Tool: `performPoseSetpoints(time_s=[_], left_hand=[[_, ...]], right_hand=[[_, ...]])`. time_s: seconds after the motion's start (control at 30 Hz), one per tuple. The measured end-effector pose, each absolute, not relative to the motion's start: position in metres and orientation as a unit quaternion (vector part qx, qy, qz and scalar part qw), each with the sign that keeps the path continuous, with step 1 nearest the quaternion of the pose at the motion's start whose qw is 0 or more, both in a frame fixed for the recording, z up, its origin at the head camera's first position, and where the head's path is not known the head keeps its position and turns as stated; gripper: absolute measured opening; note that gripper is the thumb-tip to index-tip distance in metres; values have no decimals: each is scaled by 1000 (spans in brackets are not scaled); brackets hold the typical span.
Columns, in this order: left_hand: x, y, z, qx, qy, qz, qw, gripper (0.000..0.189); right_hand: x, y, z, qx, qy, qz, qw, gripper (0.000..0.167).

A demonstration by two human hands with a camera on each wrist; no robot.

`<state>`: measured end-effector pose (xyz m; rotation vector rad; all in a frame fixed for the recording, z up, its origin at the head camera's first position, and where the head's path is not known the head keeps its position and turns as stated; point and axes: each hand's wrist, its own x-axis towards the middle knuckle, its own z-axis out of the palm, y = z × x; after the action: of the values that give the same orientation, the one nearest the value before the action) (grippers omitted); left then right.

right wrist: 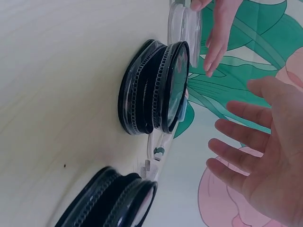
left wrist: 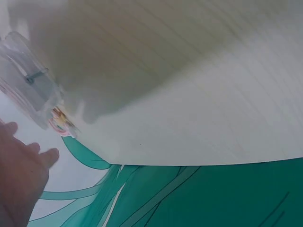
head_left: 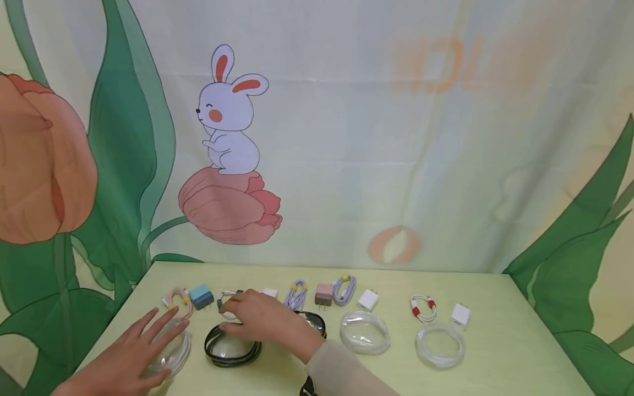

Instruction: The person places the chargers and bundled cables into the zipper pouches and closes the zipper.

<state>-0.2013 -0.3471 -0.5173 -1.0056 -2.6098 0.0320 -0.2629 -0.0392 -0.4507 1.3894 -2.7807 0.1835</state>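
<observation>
My left hand (head_left: pixel 130 352) is spread over a clear round case (head_left: pixel 184 355) at the left of the table, partly covering it. Its fingers are apart and grip nothing. My right hand (head_left: pixel 267 318) hovers above a black-trimmed round zip case (head_left: pixel 233 361), fingers extended and nothing in them. In the right wrist view its palm and separated fingers (right wrist: pixel 241 137) show beside that zip case (right wrist: pixel 137 94). A second black-trimmed zip case (head_left: pixel 319 323) is partly hidden behind my right wrist. Beyond the right hand lies a coiled white cable with dark green ties (head_left: pixel 227 315), partly covered.
Along the back lie a pink cable (head_left: pixel 186 301), blue charger (head_left: pixel 201 297), purple cables (head_left: pixel 295 297), pink-brown charger (head_left: pixel 324 295), white charger (head_left: pixel 368 300), red-tied white cable (head_left: pixel 416 312) and another white charger (head_left: pixel 460 314). Clear round cases (head_left: pixel 366 347) stand at right. A printed curtain (head_left: pixel 322 137) hangs behind.
</observation>
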Motion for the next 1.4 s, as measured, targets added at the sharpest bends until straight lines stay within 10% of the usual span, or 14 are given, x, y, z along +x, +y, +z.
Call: performPoseSetpoints(time_s=[0.5, 1.4], left_hand=[[-203, -336, -507, -185, -982, -31, -14, 78], [-204, -358, -493, -148, -980, -103, -81, 74]], right_hand=[[-280, -71, -458, 432, -898, 88, -15, 40], [-305, -169, -478, 372, -916, 134, -68, 40]])
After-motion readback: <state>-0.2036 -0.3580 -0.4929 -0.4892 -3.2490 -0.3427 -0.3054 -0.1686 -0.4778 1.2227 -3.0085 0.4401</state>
